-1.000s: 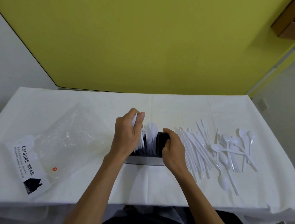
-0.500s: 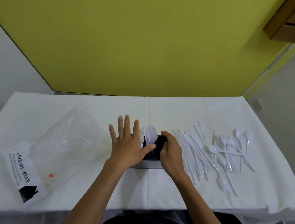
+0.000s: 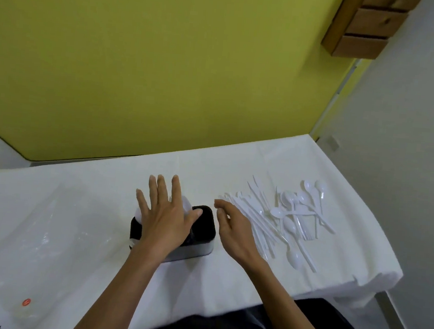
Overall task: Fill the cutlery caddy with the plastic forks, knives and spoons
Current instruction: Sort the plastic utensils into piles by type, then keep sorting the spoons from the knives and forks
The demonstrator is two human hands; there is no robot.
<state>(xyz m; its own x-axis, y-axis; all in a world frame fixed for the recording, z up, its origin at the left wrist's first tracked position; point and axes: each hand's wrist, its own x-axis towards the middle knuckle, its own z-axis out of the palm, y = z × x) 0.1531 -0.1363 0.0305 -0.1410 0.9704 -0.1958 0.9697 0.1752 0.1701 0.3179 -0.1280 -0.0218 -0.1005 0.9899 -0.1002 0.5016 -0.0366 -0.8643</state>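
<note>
The black cutlery caddy (image 3: 205, 226) stands at the middle of the white table (image 3: 103, 188). My left hand (image 3: 164, 215) lies flat over its top with straight, spread fingers, covering the white cutlery (image 3: 187, 205) inside. My right hand (image 3: 233, 231) hovers just right of the caddy, fingers loosely curled and holding nothing. A row of white plastic knives (image 3: 256, 215) lies beside that hand. Farther right, spoons and forks (image 3: 300, 213) lie in a loose heap.
A clear plastic bag (image 3: 37, 227) with a printed label lies on the left of the table. The yellow wall runs behind the table. The table's right edge (image 3: 378, 231) drops off close to the spoons. My dark lap is below the front edge.
My left hand let go of the cutlery it held above the caddy and flattened over the top. My right hand came off the caddy's right side and opened toward the knives.
</note>
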